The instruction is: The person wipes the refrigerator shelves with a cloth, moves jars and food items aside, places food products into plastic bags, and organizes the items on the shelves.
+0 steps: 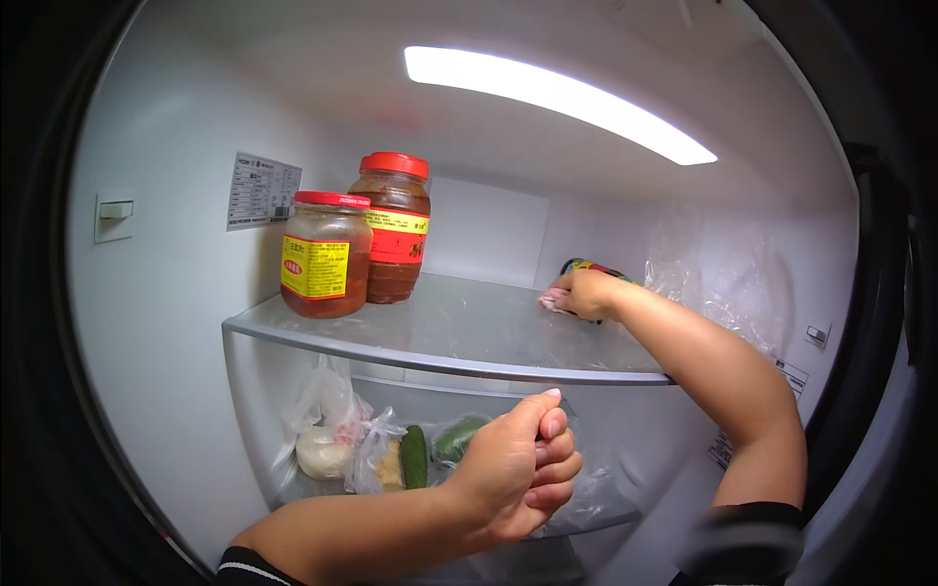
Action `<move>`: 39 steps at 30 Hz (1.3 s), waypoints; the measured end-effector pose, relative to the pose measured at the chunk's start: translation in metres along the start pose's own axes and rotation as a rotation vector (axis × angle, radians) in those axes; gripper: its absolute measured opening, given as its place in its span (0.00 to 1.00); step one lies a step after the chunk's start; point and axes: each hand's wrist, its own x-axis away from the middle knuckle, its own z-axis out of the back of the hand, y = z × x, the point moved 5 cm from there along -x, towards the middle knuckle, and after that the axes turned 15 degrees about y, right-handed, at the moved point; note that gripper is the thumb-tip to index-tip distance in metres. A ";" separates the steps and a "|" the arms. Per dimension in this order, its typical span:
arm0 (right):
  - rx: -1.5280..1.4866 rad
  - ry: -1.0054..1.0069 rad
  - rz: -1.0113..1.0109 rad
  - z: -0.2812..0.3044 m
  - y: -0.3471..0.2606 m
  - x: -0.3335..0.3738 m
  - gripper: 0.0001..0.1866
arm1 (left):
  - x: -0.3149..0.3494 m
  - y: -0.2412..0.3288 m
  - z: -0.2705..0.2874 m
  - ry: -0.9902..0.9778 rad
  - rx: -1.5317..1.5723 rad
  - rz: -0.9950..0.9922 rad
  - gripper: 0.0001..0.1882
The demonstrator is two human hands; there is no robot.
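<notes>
My right hand (589, 293) reaches deep onto the upper glass shelf (459, 332) of a fridge. Its fingers are closed on a crumpled pinkish-white cloth (554, 301), pressed against the shelf near the back. Just behind that hand is a dark container with a colourful label (594, 267), partly hidden by the hand. In front of the shelf's front edge, my left hand (528, 464) hangs with its fingers curled into a loose fist, and nothing shows in it.
On the shelf's left stand two red-lidded jars of reddish sauce, a shorter one (325, 256) and a taller one (393, 230). Clear plastic (674, 264) lines the back right. Below are bagged food (327, 451), a cucumber (414, 457) and a bagged green vegetable (459, 439).
</notes>
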 end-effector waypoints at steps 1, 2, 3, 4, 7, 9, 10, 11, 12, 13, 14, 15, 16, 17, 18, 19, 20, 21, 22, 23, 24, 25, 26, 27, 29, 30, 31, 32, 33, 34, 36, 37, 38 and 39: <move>-0.049 0.063 0.084 0.001 -0.015 0.004 0.18 | 0.005 0.000 0.000 -0.007 -0.006 0.007 0.21; -0.102 0.124 0.165 0.008 -0.035 0.012 0.18 | 0.009 0.000 -0.001 -0.011 -0.013 0.018 0.21; -0.156 0.071 0.169 0.016 -0.053 0.022 0.18 | 0.014 0.003 -0.003 -0.015 -0.014 -0.001 0.21; -0.222 0.023 0.201 0.033 -0.085 0.032 0.18 | 0.031 0.011 -0.003 -0.003 -0.010 -0.046 0.21; -0.663 -0.109 0.267 0.068 -0.116 0.038 0.18 | 0.062 0.034 -0.009 0.032 0.022 -0.216 0.22; -0.723 -0.037 0.096 0.067 -0.094 0.013 0.19 | 0.065 0.060 -0.012 0.065 0.089 -0.350 0.22; -0.692 0.057 -0.015 0.069 -0.081 0.006 0.20 | 0.065 0.076 -0.012 0.072 0.140 -0.425 0.21; -0.637 0.154 -0.088 0.059 -0.056 -0.015 0.19 | 0.065 0.091 -0.013 -0.034 0.184 -0.515 0.21; -0.621 0.095 -0.175 0.050 -0.038 -0.029 0.16 | 0.070 0.102 -0.015 -0.117 0.264 -0.559 0.19; -0.581 0.057 -0.101 0.040 -0.022 -0.047 0.13 | 0.068 0.114 -0.012 -0.162 0.250 -0.604 0.17; -0.546 0.021 -0.020 0.029 -0.008 -0.064 0.15 | 0.069 0.124 -0.009 -0.206 0.239 -0.654 0.15; -0.573 0.129 -0.180 0.016 -0.001 -0.070 0.19 | 0.068 0.129 -0.005 -0.140 0.235 -0.696 0.14; -0.533 0.118 -0.204 0.006 -0.009 -0.068 0.21 | 0.067 0.133 0.003 -0.095 0.282 -0.685 0.14; -0.526 0.051 -0.196 -0.011 -0.012 -0.073 0.19 | 0.066 0.132 0.006 -0.052 0.334 -0.678 0.16; -0.597 -0.007 -0.283 -0.026 -0.012 -0.074 0.13 | 0.067 0.131 0.010 -0.013 0.387 -0.669 0.18; -0.322 -0.043 0.151 -0.035 -0.015 -0.083 0.13 | 0.066 0.130 0.011 -0.023 0.367 -0.659 0.18; -0.124 -0.030 0.244 -0.044 -0.018 -0.085 0.13 | 0.063 0.131 0.013 -0.008 0.381 -0.659 0.18; -0.208 -0.020 0.239 -0.051 -0.019 -0.091 0.15 | 0.059 0.133 0.016 0.004 0.396 -0.655 0.18; -0.296 -0.002 0.225 -0.061 -0.016 -0.100 0.17 | 0.055 0.134 0.016 0.013 0.401 -0.647 0.18; -0.382 0.017 0.200 -0.072 -0.009 -0.107 0.19 | 0.054 0.135 0.014 0.028 0.404 -0.649 0.19; -0.463 0.038 0.169 -0.081 0.000 -0.110 0.21 | 0.051 0.137 0.015 0.008 0.409 -0.644 0.19; -0.551 0.067 0.148 -0.083 0.004 -0.112 0.23 | 0.051 0.138 0.014 -0.009 0.408 -0.653 0.19; -0.680 -0.007 0.135 -0.082 -0.012 -0.102 0.26 | 0.047 0.139 0.014 -0.029 0.406 -0.648 0.19; -0.815 -0.070 0.139 -0.069 -0.049 -0.090 0.29 | 0.048 0.140 0.012 -0.032 0.404 -0.684 0.19; -0.854 -0.195 0.187 -0.034 -0.105 -0.055 0.29 | 0.047 0.144 0.019 -0.053 0.347 -0.718 0.18; -0.860 -0.238 0.226 -0.016 -0.112 -0.041 0.28 | 0.051 0.146 0.023 -0.102 0.283 -0.745 0.17; -0.870 -0.286 0.258 -0.003 -0.115 -0.029 0.27 | 0.055 0.146 0.027 -0.089 0.298 -0.754 0.17; -0.881 -0.340 0.293 0.004 -0.115 -0.023 0.26 | 0.058 0.145 0.027 -0.096 0.284 -0.761 0.16; -0.935 -0.409 0.271 0.009 -0.113 -0.027 0.24 | 0.061 0.145 0.029 -0.096 0.270 -0.772 0.16; -0.984 -0.475 0.235 0.014 -0.108 -0.032 0.22 | 0.061 0.143 0.029 -0.104 0.258 -0.770 0.16; -0.931 -0.230 0.152 0.007 -0.090 -0.069 0.25 | 0.052 0.147 0.019 -0.026 0.228 -0.785 0.14; -0.799 -0.082 0.122 -0.005 -0.074 -0.087 0.25 | 0.045 0.151 0.007 0.057 0.173 -0.809 0.16; -0.667 0.056 0.091 -0.016 -0.061 -0.101 0.24 | 0.036 0.156 -0.002 0.147 0.120 -0.834 0.17; -0.415 0.085 0.244 -0.023 -0.071 -0.093 0.22 | 0.031 0.160 -0.007 0.214 0.025 -0.884 0.17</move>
